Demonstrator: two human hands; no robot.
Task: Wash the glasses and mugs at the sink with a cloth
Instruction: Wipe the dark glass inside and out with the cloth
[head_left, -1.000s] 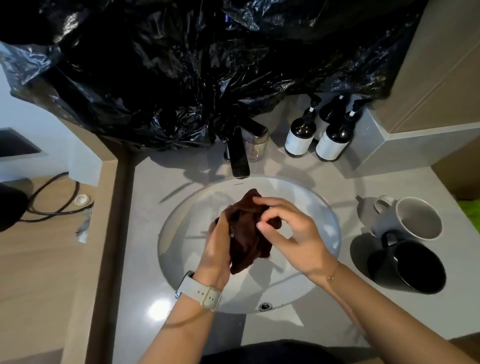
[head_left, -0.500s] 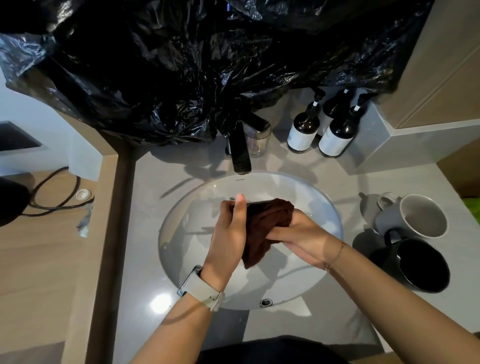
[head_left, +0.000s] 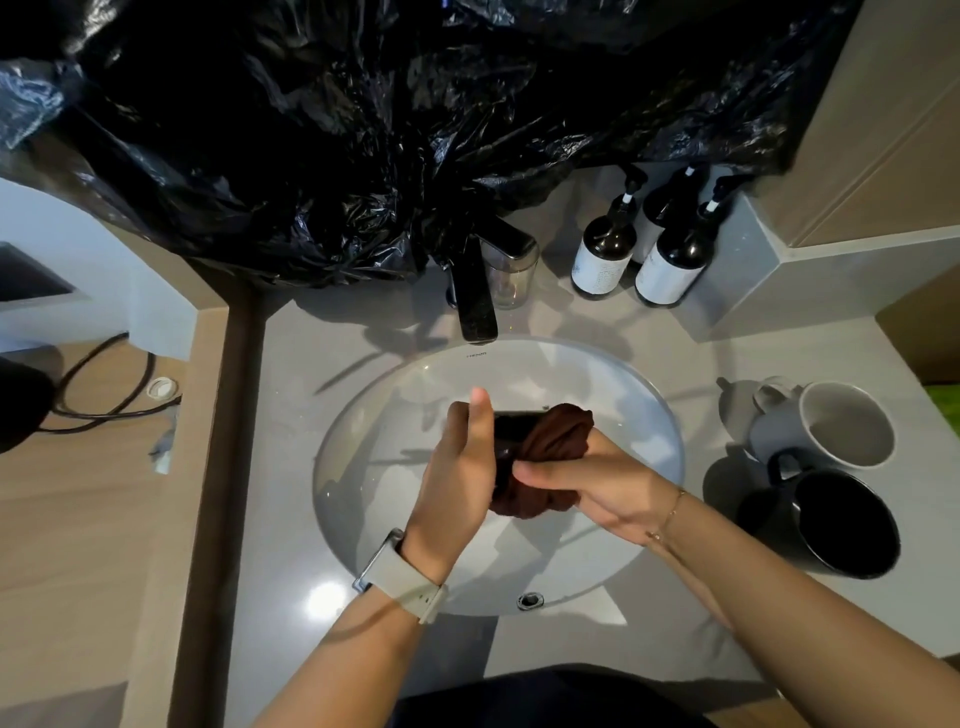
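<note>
we hold the dark brown cloth (head_left: 545, 457) bunched between both hands over the middle of the white sink (head_left: 363, 519), so that, as we judge it, any drip falls into the bowl and not onto the counter. our left hand (head_left: 457, 467) presses against the cloth's left side, thumb pointing straight up; its fingers are hidden behind the cloth, so we cannot tell how tightly they curl. our right hand (head_left: 597, 483) curls round the cloth from the right and grips it; this looks like wringing or folding before any washing.

to the right, on the grey counter (head_left: 675, 639), a black mug (head_left: 847, 522) and a grey mug (head_left: 831, 423) stand touching, within easy reach, mouths up and seemingly waiting. farther on, the dark tap (head_left: 472, 291) juts over the bowl's far edge with a clear glass (head_left: 511, 278) just behind it. three pump bottles (head_left: 644, 249) cluster near the back corner. crumpled black plastic sheeting (head_left: 363, 130) covers the wall above. a wooden desk (head_left: 67, 493) with a cable lies to the left.
</note>
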